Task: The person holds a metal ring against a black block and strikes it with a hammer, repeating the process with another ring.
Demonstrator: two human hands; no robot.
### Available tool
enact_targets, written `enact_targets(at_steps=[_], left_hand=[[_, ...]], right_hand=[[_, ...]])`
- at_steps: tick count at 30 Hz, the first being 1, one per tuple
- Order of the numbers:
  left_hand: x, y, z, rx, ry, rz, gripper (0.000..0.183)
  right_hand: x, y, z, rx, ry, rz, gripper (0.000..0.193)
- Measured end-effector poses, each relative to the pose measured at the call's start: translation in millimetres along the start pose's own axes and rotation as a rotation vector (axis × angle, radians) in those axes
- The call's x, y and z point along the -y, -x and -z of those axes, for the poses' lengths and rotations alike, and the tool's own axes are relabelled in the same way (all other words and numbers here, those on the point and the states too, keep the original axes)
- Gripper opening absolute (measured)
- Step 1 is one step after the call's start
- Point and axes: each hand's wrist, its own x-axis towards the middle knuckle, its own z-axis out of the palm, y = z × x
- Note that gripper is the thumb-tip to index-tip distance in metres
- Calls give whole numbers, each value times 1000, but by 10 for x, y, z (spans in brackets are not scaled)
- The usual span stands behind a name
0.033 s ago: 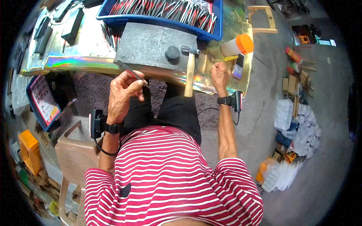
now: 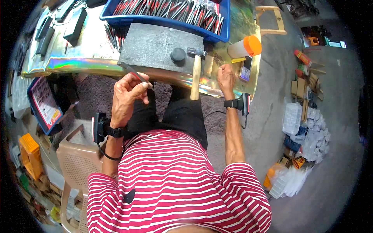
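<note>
My left hand (image 2: 130, 91) is closed round a slim, pointed tool (image 2: 127, 68), dark with a red stretch, held slantwise at the front edge of a grey block (image 2: 149, 44). My right hand (image 2: 226, 80) rests with curled fingers at the table's front edge; whatever its fingertips hold, if anything, is hidden. Between my hands a hammer (image 2: 196, 77) lies with its head by the block and its wooden handle jutting over the edge. A round black piece (image 2: 178, 55) sits on the block.
Behind the block stands a blue tray (image 2: 163, 20) full of similar slim tools. Right of my right hand are a phone (image 2: 245, 70), a yellow-handled item (image 2: 237, 60) and an orange-lidded jar (image 2: 246, 46). A beige plastic chair (image 2: 79, 159) stands at left.
</note>
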Motion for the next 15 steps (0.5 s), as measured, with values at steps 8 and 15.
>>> enact_targets(at_steps=[8,15], left_hand=[[-71,1,-32,34,39,-25,18],[-83,-64,-27,78,108,-29,15]], right_hand=[[-39,-187,27,253,235,126,17],[53,-117,112,283,-489,-351,11]])
